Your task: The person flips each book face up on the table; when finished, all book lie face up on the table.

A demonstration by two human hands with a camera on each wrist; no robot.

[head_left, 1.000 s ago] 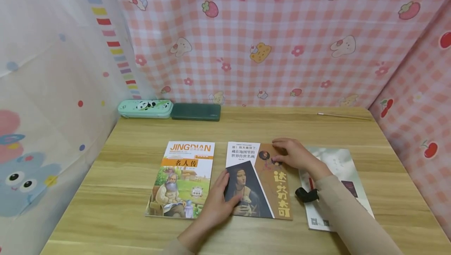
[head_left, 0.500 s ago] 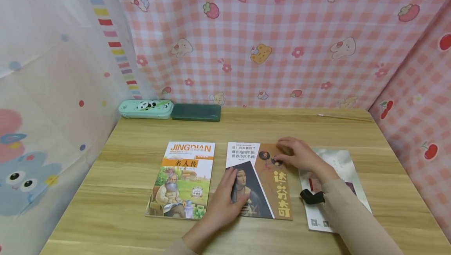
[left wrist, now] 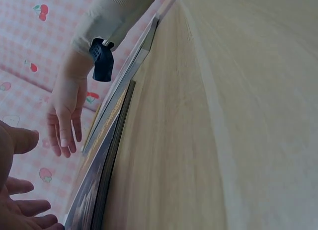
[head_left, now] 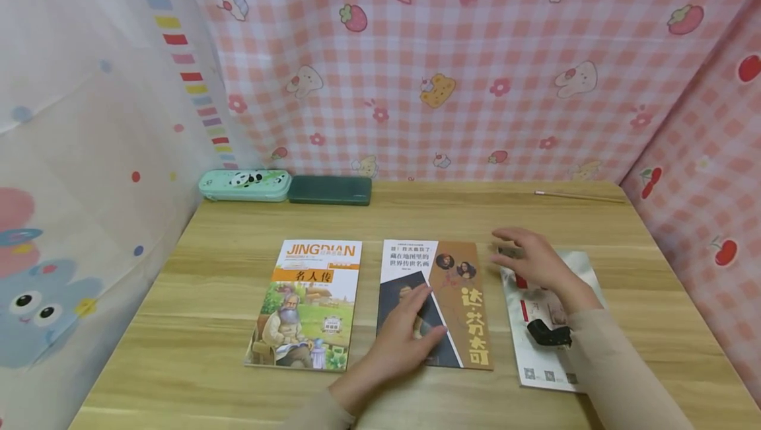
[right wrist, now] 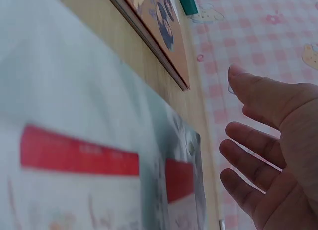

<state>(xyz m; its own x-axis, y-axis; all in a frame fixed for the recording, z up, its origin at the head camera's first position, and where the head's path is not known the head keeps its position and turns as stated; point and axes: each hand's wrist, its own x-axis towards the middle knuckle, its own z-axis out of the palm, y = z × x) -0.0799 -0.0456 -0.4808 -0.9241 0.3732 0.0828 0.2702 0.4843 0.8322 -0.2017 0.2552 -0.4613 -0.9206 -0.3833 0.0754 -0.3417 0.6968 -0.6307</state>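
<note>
Three books lie side by side on the table. My left hand (head_left: 404,341) hovers over the lower part of the middle book (head_left: 458,311), which has a portrait and a brown panel on its cover. In the left wrist view its fingers (left wrist: 32,207) are spread and hold nothing. My right hand (head_left: 538,265) is above the upper end of the pale green-white book (head_left: 547,367), hiding part of it. The right wrist view shows its fingers (right wrist: 251,155) loosely bent, apart from the book. The orange-and-white book (head_left: 315,304), with a bearded figure, lies at the left, untouched.
A mint panda pencil case (head_left: 245,185) and a dark green case (head_left: 329,190) stand against the curtain at the table's back left. A thin stick, perhaps a pencil (head_left: 579,197), lies at the back right. Patterned cloth (head_left: 380,53) walls the table behind and at both sides.
My right hand has left the middle book's upper right corner and moved right, over the pale book. My left hand has slid right across the middle book. The books look unmoved.
</note>
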